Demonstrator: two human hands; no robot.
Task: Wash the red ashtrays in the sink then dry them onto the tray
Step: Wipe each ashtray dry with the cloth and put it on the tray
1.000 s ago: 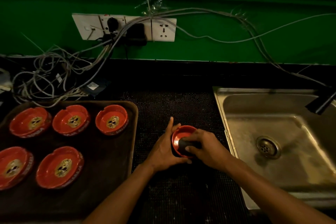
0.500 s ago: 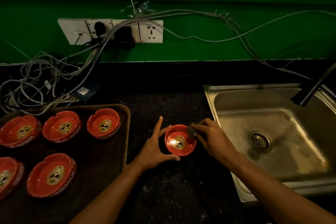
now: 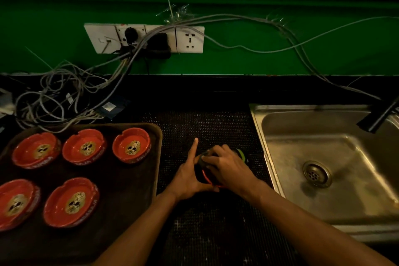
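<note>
On the bench between tray [image 3: 158,157] and sink [image 3: 257,127], the left hand [image 3: 190,177] cups the red ashtray [image 3: 205,176], forefinger straight; right hand [image 3: 226,166] fingers pinch a dark scrubber [image 3: 203,156]. Hard rubbing could skid the ashtray (mostly hidden) off the mat.

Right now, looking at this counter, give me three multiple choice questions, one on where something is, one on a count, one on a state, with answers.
1. Where is the ashtray being scrubbed?
A. in the sink
B. on the black mat between tray and sink
C. on the tray

2. How many red ashtrays lie on the tray?
A. three
B. five
C. seven

3. What is the sink's state?
A. full of dishes
B. brimming with suds
C. holding no ashtrays, drain uncovered

Answers: B, the left hand steadies the ashtray on the mat while the right hand presses a sponge into it; B, five sit on the tray; C, the sink shows its bare drain.
</note>
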